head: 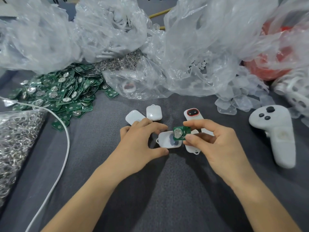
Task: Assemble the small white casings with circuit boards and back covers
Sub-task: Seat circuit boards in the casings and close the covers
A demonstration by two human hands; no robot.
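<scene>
The left hand (140,144) and right hand (215,148) are bare, forearms (93,190) uncovered; the fingers (192,139) have short, plain nails.

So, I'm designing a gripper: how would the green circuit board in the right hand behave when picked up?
The circuit board seems stiff: the right hand pinches its edges, no bending. Probably light despite its coin cell. Flat, unlikely to roll.
</scene>
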